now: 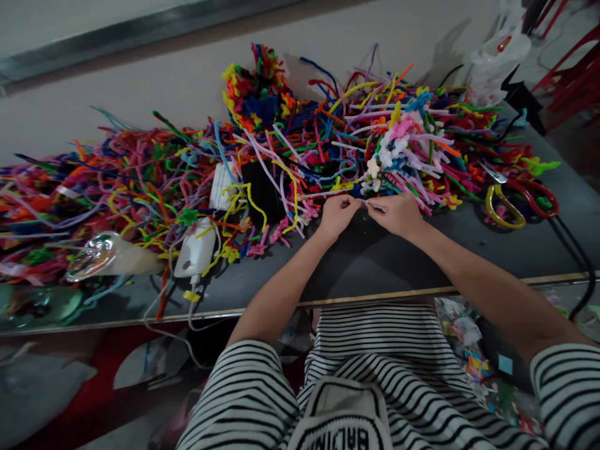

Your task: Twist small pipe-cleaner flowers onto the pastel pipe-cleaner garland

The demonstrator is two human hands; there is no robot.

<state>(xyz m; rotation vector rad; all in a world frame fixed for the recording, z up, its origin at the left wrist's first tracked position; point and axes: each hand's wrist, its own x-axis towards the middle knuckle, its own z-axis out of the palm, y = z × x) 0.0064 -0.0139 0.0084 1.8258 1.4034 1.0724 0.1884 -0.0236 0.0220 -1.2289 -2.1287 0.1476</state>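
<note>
My left hand (338,215) and my right hand (396,214) meet fingertip to fingertip over the near part of the dark table (375,259). Both are pinched closed around something small, perhaps purplish, that is too tiny to make out. Just beyond them lies a bunch of white, pink and lilac fuzzy stems (391,150), some bent into flower-like shapes. A wide heap of multicoloured fuzzy stems (154,162) spreads along the table behind and to the left.
Scissors (504,203) with yellow and red handles lie at the right. A white device (195,250) with a cable is at the left, near a clear plastic wrapper (100,256). A plastic bag (499,56) stands at the back right. Scraps lie below the table edge.
</note>
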